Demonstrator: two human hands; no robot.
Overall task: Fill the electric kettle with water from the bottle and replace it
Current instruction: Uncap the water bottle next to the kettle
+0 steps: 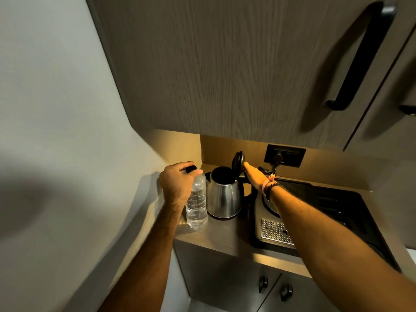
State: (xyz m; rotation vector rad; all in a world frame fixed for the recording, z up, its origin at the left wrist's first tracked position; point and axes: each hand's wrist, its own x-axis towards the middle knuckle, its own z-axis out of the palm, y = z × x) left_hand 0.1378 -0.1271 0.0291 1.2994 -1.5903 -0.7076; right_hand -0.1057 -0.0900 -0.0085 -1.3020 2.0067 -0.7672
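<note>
- On the narrow grey countertop (225, 239) under the wood-grain wall cabinet (225, 64), one clear plastic water bottle with a black cap (197, 201) stands upright just left of one brushed-steel electric kettle (224, 195); the two look nearly touching.
- Kettle: its black hinged lid (238, 161) stands raised, and the dark mouth is open to receive water. It sits on its black base.
- My left hand (177, 181) is curled over the bottle's cap and neck, gripping it from above.
- My right hand (255, 175) lies flat with fingers extended, fingertips at the back of the lid near the kettle's black handle; it grasps nothing that I can tell.
- Step in hand, as I judge it: preparation for pouring. The cap appears on, so the next move calls for unscrewing it, then lifting and tilting the bottle over the open mouth.
- Count: one bottle, one kettle, one black coffee machine with a perforated drip tray (275, 231) to the right, one dark wall socket (284, 155), two hands.
</note>
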